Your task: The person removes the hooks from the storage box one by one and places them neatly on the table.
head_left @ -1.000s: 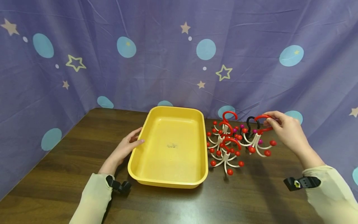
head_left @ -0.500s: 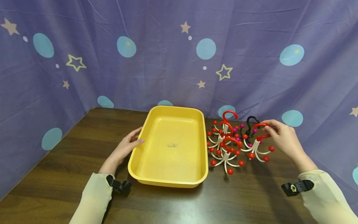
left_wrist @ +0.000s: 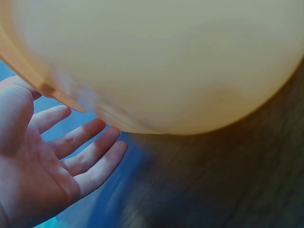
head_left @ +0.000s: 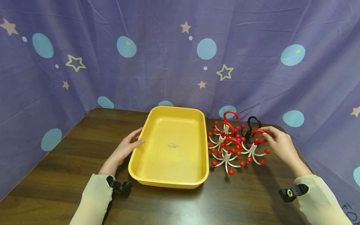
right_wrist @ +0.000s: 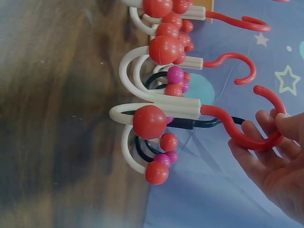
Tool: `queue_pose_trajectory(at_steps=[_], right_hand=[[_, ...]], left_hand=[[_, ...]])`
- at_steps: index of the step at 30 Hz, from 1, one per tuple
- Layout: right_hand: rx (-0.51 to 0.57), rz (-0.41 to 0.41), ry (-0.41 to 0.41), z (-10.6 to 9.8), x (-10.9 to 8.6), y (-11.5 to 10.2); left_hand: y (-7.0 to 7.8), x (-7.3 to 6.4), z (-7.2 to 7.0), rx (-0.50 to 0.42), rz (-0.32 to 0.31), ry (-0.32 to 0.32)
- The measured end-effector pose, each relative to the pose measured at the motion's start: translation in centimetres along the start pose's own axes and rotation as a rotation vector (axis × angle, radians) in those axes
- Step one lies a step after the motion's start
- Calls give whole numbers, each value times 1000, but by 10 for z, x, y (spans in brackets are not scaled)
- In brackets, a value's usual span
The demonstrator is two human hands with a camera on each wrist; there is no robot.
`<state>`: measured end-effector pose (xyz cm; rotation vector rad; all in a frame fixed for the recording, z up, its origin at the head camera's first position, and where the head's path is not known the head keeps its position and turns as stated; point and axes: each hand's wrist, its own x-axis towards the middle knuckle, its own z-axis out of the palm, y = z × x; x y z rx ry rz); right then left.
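In the head view my right hand [head_left: 281, 147] pinches the red hook of a claw-shaped hanger [right_wrist: 173, 107] with white curved arms and red ball tips. It hangs upright at the right of the group, its arms close to the tabletop. Beside it stand several similar red-and-white hangers [head_left: 227, 157] and a black hanger [head_left: 248, 134] with magenta balls, partly hidden. My left hand [head_left: 125, 149] holds the left rim of a yellow plastic tub [head_left: 168, 185], thumb over the rim and fingers outside. From the left wrist view, those fingers [left_wrist: 88, 156] lie loosely along the tub's outer wall.
The tub stands on a dark wooden table [head_left: 70, 175], with the hangers close against its right side. A purple curtain [head_left: 157, 62] printed with stars and blue ovals hangs behind the table and along its sides.
My right hand has moved down and slightly left, bringing the pinched hanger lower and closer to the others. My left hand and the tub have stayed in place.
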<state>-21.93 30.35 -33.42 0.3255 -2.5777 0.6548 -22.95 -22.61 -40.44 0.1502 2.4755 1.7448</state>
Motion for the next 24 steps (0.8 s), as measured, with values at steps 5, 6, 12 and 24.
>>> queue_pose_trajectory(at_steps=[5, 6, 12, 24], right_hand=[[11, -2, 24, 6, -5, 2], [10, -4, 29, 6, -5, 2], [7, -14, 25, 11, -3, 1], [15, -59, 24, 11, 5, -11]], left_hand=[[0, 1, 0, 6, -12, -7], [0, 1, 0, 8, -14, -7], [3, 1, -3, 38, -8, -2], [30, 6, -22, 231, 34, -102]])
